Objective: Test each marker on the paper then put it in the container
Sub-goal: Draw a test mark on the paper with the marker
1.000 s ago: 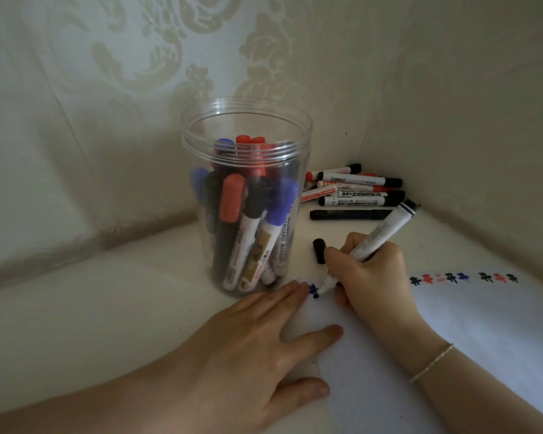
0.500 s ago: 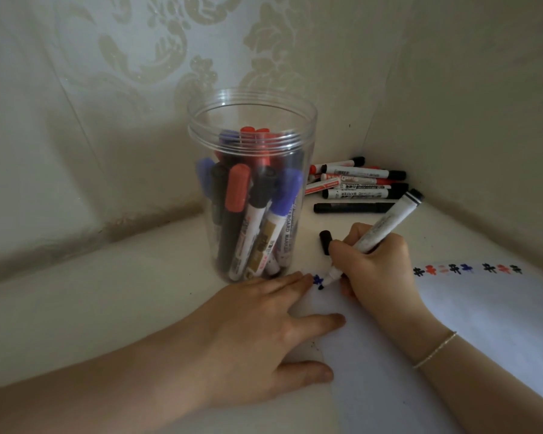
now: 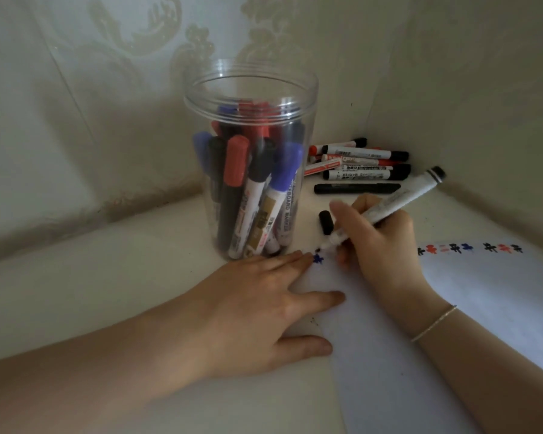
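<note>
Smooth pale tabletop [image 3: 76, 292]; right hand [image 3: 380, 242] grips cylindrical marker [image 3: 389, 208]; left hand [image 3: 248, 311] flat on paper [image 3: 420, 355].

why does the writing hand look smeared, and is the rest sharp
Head view: motion blur smears the right hand and its marker; the container and left hand stay fairly sharp; lighting is dim, and wide-angle distortion bends the edges.

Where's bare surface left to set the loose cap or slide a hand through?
Bare surface lies left of the container, from the wall down to the left hand. The paper is blank below the right hand. Crowded: the corner behind, with the marker pile, and the gap holding the cap.
</note>
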